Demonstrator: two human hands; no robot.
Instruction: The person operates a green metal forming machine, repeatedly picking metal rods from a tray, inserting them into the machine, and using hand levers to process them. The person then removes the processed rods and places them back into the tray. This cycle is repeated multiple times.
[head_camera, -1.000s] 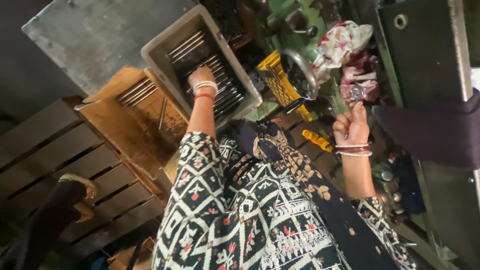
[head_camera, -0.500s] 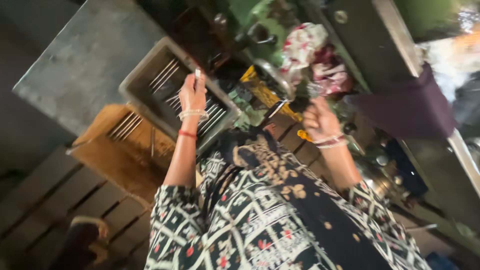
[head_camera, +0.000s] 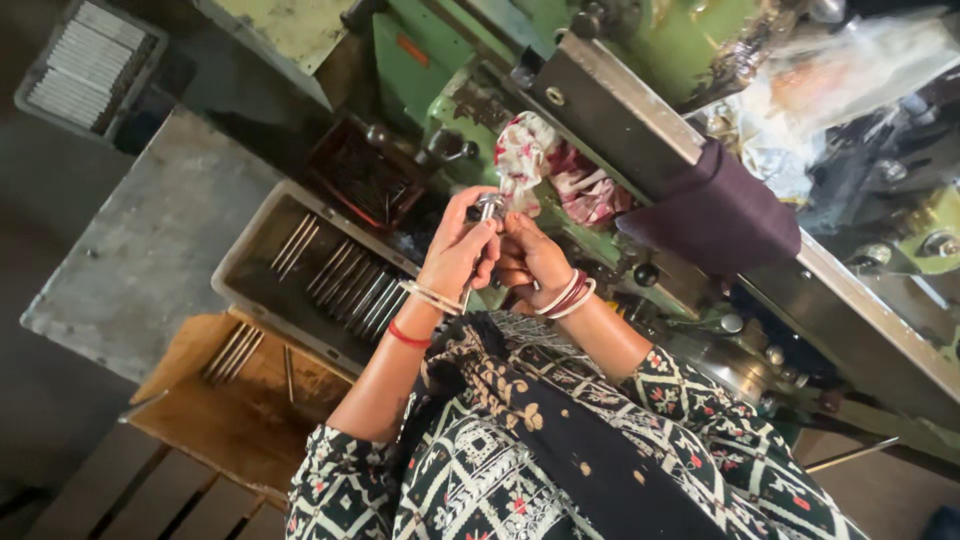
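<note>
My left hand (head_camera: 458, 252) and my right hand (head_camera: 528, 260) are together in front of me, both closed around one thin metal rod (head_camera: 487, 212) whose round shiny end sticks up between the fingers. Just to the left and below the hands stands a grey metal tray (head_camera: 245, 268) with several similar rods lying in it. Below that tray a brown cardboard box (head_camera: 235, 420) holds a few more rods. Both wrists wear bangles, and my patterned black-and-white sleeves fill the bottom of the view.
A green machine (head_camera: 440, 70) runs across the top, with a crumpled red-and-white cloth (head_camera: 545, 165) and a dark purple cloth (head_camera: 715, 215) draped on it. A grey metal plate (head_camera: 140, 250) lies at left, a second tray of rods (head_camera: 85, 65) at top left, wooden slats (head_camera: 120, 495) at bottom left.
My left hand came out of the grey tray with a rod and met my right hand in front of the machine. The camera swung up and right.
</note>
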